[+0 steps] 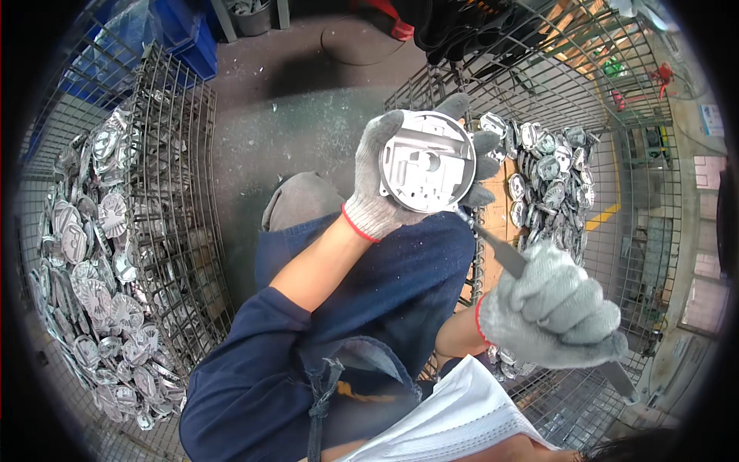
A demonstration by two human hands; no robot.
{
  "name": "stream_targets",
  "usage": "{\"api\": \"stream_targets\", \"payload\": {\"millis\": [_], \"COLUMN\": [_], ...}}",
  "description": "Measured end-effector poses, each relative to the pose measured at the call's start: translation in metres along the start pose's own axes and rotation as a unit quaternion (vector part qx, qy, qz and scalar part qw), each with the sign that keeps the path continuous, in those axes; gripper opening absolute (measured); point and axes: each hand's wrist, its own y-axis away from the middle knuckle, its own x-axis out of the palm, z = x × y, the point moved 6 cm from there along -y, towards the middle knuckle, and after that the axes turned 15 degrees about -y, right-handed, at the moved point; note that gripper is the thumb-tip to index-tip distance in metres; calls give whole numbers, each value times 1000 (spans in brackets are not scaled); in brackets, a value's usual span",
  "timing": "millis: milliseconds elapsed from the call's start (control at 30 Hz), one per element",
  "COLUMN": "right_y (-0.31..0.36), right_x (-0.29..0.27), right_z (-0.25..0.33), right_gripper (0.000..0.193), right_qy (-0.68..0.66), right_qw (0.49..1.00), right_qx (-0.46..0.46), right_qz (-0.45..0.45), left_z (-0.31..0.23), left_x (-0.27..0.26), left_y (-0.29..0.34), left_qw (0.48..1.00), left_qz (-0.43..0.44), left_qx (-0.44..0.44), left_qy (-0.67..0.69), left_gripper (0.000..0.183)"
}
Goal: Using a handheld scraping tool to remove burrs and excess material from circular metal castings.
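My left hand (pixel 385 173), in a grey knitted glove with a red cuff edge, grips a round silvery metal casting (pixel 428 163) by its rim. The casting's recessed face, with ribs, bosses and small holes, is turned up toward me. My right hand (pixel 556 308), gloved alike, is wrapped round a long flat metal hand tool (pixel 504 254) with a narrowed tip. That tip lies at the casting's lower right rim; whether it touches cannot be told. The tool's other end sticks out below my right fist.
A wire cage (pixel 175 208) on the left is heaped with metal castings (pixel 104 300). On the right, more castings (pixel 550 173) lie in another wire cage (pixel 616 165), beside brown cardboard (pixel 499 223). Blue bins (pixel 185 35) stand at the back left. Dark cloth (pixel 462 27) hangs at the back.
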Motion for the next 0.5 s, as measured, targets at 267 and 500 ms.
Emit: {"api": "stream_targets", "payload": {"millis": [267,500], "right_y": [15,15], "right_x": [-21,-29], "right_z": [-24,-31], "right_gripper": [64,64], "right_qy": [11,2], "right_qw": [998,996], "right_qx": [55,68], "right_qz": [-43,-65], "left_z": [0,-4], "left_x": [-2,-4], "left_y": [1,1], "left_qw": [997,993], "left_qz": [-19,-34], "left_qx": [14,28], "left_qy": [-80,-107], "left_gripper": [91,84]}}
